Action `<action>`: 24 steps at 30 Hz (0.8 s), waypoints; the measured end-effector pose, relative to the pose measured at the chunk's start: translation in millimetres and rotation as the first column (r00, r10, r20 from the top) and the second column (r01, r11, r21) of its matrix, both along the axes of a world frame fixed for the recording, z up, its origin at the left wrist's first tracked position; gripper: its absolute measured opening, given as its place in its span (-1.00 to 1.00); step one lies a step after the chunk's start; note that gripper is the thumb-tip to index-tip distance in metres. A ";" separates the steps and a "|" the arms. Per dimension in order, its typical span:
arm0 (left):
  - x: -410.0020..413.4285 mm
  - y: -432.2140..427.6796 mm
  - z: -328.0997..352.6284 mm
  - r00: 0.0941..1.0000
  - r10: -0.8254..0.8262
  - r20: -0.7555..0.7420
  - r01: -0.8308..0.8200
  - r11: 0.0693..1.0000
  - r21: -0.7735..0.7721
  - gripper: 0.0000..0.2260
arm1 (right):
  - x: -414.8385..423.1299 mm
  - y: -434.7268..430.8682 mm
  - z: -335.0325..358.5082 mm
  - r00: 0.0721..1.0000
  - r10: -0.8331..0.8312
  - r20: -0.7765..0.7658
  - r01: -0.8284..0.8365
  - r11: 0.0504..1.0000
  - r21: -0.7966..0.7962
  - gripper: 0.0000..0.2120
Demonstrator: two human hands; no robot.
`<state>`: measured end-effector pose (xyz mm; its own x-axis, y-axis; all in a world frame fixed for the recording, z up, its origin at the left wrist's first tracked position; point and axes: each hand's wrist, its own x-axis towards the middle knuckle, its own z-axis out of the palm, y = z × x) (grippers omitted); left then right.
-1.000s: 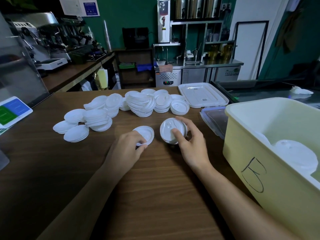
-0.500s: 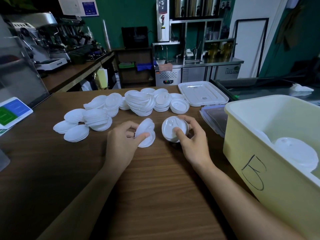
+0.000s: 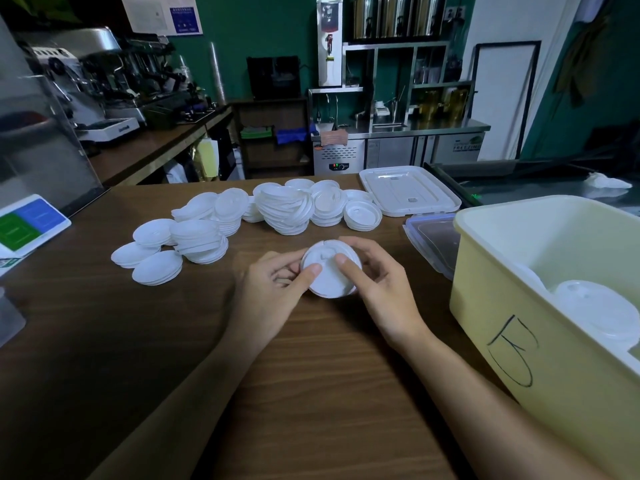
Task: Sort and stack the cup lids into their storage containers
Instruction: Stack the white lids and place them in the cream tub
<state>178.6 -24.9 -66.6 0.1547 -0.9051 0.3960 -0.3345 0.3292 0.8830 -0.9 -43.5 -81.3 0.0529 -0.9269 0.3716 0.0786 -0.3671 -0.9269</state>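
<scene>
A small stack of white cup lids (image 3: 329, 275) sits low over the wooden counter (image 3: 311, 393), gripped from both sides. My left hand (image 3: 273, 292) curls round its left edge with the thumb on top. My right hand (image 3: 377, 285) curls round the right edge, thumb pressing the top too. Loose white lids (image 3: 287, 209) lie in several piles across the counter behind my hands, and flatter lids (image 3: 156, 268) lie to the left. The pale yellow storage bin (image 3: 540, 327) at the right holds a stack of white lids (image 3: 595, 310).
A white bin cover (image 3: 408, 192) lies at the back of the counter. Beside the yellow bin lies a clear lid with a blue rim (image 3: 433, 244). A green and blue card (image 3: 27, 223) sits at the left edge. Coffee machines and steel shelving stand beyond the counter.
My left hand lifted a lid off the counter and brought it rightward onto the stack in my right hand. Both hands now hold the one stack together.
</scene>
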 end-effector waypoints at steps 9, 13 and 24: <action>4.0 -3.5 -1.6 0.972 -0.117 -0.205 0.138 0.986 0.090 -0.86 | 1.3 -3.2 -2.4 0.998 0.021 0.059 -0.026 0.995 0.101 -0.65; 6.2 -3.8 -0.8 0.969 -0.158 -0.189 0.166 0.986 0.029 -0.81 | 0.9 -3.9 -3.8 0.998 0.032 0.060 -0.038 0.995 0.093 -0.65; 25.3 -8.5 -12.3 0.864 0.098 0.494 -0.022 0.987 -0.158 -0.64 | -1.6 -3.8 -3.5 0.994 -0.091 -0.059 0.090 0.996 -0.023 -0.81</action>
<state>203.9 -33.3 -78.9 -0.0457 -0.8285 0.5581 -0.7405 0.4031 0.5378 -2.5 -47.3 -84.8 -0.0079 -0.9213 0.3887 -0.0115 -0.3886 -0.9213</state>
